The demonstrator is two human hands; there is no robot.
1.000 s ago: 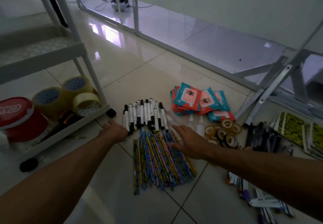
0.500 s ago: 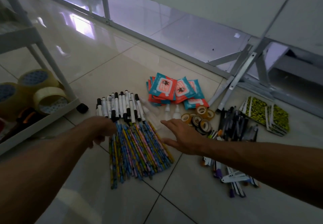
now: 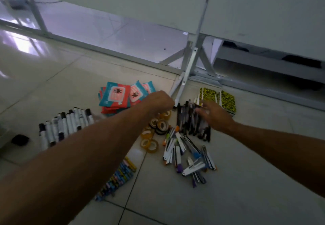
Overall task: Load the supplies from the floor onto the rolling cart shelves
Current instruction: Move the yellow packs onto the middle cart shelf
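Observation:
Supplies lie in groups on the tiled floor. White markers with black caps [image 3: 65, 125] are at the left, teal and red wipe packets [image 3: 119, 95] behind them, small tape rolls [image 3: 156, 128] in the middle. Dark pens [image 3: 190, 119] and yellow-black notebooks [image 3: 223, 100] lie at the right. My left hand [image 3: 158, 101] hovers above the tape rolls, fingers curled, holding nothing visible. My right hand [image 3: 213, 115] is spread over the dark pens, blurred. My left forearm hides most of the patterned pencils [image 3: 119, 175].
Utility knives and staplers [image 3: 186, 156] lie scattered in front of the pens. A grey table leg and brace [image 3: 188, 73] stand just behind the supplies, under a white tabletop. One black cart wheel [image 3: 20, 139] shows at the far left.
The view has swung right, and the cart has left the frame. Both hands moved right, from the markers and pencils over to the tape rolls and pens.

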